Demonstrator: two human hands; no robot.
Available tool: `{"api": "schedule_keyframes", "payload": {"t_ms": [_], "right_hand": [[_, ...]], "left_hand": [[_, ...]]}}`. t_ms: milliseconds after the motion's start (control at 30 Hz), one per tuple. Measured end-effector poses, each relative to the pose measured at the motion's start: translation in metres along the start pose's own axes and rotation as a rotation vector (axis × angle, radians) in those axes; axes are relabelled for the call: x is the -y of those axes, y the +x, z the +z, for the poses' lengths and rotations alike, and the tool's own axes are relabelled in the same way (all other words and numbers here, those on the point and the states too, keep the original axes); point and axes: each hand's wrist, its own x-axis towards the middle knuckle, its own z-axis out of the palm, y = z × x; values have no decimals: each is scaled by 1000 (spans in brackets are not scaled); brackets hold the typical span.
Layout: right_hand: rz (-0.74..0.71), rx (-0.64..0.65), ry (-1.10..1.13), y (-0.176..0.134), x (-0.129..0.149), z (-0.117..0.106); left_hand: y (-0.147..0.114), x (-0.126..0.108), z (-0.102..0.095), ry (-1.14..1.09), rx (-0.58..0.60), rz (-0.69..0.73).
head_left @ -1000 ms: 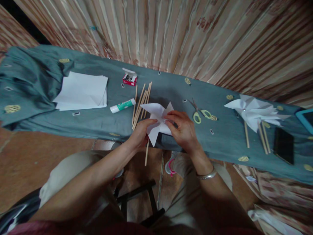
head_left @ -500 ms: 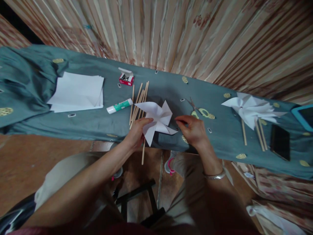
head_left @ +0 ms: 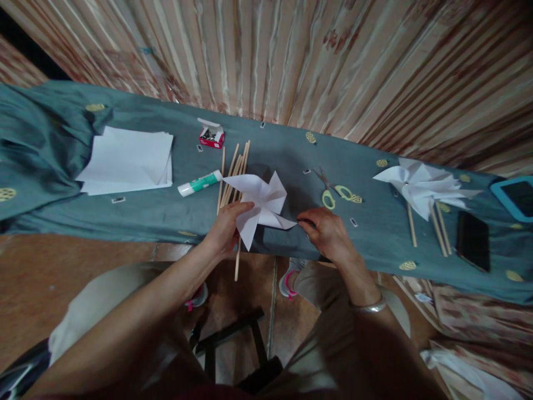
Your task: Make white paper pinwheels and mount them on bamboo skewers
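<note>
My left hand (head_left: 225, 226) is closed on a white paper pinwheel (head_left: 263, 201), its thumb on the paper near the centre. A wooden stick (head_left: 237, 264) comes out below that hand, behind the pinwheel; its upper part is hidden. Just past the pinwheel's right tip is my right hand (head_left: 327, 230), thumb and fingers pinched around something small and dark that I cannot make out. Several loose wooden sticks (head_left: 233, 169) lie partly under the pinwheel. Left of them rest a glue stick (head_left: 200, 183) and an open red box (head_left: 211, 136) of small metal pieces.
Scissors (head_left: 331, 189) with green handles lie beyond my right hand. Finished-looking pinwheels (head_left: 420, 183) on sticks are piled at the right, near a black phone (head_left: 473, 240) and a blue-framed device (head_left: 516, 197). White paper sheets (head_left: 127, 158) are stacked on the cloth-covered table (head_left: 141, 216).
My right hand has moved slightly down and closer to the pinwheel's right tip. The left hand keeps its hold on the pinwheel. The whole view has shifted a little.
</note>
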Motion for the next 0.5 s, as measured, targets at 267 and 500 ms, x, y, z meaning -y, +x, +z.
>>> {"api": "schedule_keyframes", "payload": {"t_ms": [267,500], "right_hand": [[5,-22,21,0,2,2],[-27,21,9,3,3,3]], "left_hand": [[-1,0,0,7,4,2],[-2,1,-1,20,37,5]]}}
